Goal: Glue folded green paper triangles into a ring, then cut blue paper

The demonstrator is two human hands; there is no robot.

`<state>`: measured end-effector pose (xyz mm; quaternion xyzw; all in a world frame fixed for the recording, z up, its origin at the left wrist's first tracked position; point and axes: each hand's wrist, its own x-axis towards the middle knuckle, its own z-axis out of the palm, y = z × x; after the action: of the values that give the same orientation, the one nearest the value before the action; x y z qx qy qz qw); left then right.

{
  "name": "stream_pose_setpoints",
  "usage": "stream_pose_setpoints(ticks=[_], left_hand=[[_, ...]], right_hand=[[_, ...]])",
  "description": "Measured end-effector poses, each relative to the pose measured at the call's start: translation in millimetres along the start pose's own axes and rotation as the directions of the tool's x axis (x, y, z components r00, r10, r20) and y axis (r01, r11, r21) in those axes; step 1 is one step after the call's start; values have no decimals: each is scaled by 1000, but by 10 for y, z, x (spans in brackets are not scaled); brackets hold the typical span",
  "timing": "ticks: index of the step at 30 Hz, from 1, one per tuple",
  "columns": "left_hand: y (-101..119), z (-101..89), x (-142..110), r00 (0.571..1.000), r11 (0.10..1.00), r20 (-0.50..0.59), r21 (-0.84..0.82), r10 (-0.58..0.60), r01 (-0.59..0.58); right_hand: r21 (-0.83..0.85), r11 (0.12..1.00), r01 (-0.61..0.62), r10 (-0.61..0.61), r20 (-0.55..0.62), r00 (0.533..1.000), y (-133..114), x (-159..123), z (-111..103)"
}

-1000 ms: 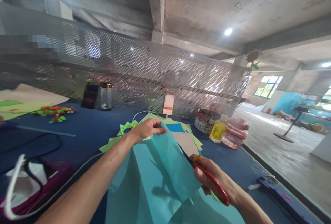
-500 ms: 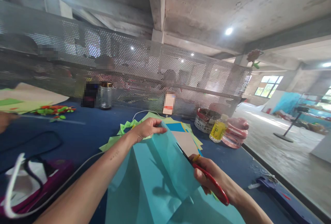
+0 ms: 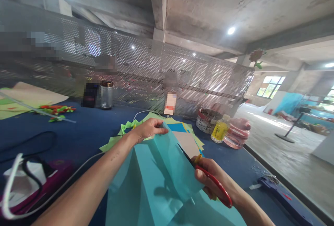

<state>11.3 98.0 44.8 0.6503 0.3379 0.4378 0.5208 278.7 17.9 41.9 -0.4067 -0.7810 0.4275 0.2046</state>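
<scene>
My left hand [image 3: 150, 129] pinches the upper edge of a folded sheet of turquoise paper [image 3: 173, 167] between thumb and fingers, holding it raised. In my right hand [image 3: 208, 174] is a pair of scissors [image 3: 217, 186] with red handles and dark blades. The blades lie against the right edge of the raised paper; how far they are apart cannot be made out. More turquoise paper spreads beneath, over the table in front of me. Behind it lie a beige sheet [image 3: 186, 143], a blue piece [image 3: 176, 127] and light green zigzag-edged paper [image 3: 114, 144].
A phone [image 3: 170, 103] leans against the perforated screen [image 3: 138, 66]. To the right stand a round container [image 3: 206, 123], a yellow-labelled bottle [image 3: 220, 131], a pink bottle [image 3: 237, 134] and a blue tool [image 3: 281, 198]. A glass jar [image 3: 106, 95] and a purple box [image 3: 57, 170] are at left.
My hands, the paper and the scissors stay almost where they were. At far left, a thin clear strip has swung to a slant, and the other person's hand seen there has left the view.
</scene>
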Motion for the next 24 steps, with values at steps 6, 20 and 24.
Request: stream_pose_setpoints(ticks=[6,20,24], left_hand=[[11,5,3,1000,1000,10,1,-17,17],[-37,-12,23,999,1000,34,-3,-8,8],[-36,-7,19,999,1000,40,-8,-9,9]], right_hand=[[35,999,-38,39,-10,999,52,2,13],[84,991,-107,110,-39,993,85,5,45],[103,987,-123,130,-59,990,39,7,64]])
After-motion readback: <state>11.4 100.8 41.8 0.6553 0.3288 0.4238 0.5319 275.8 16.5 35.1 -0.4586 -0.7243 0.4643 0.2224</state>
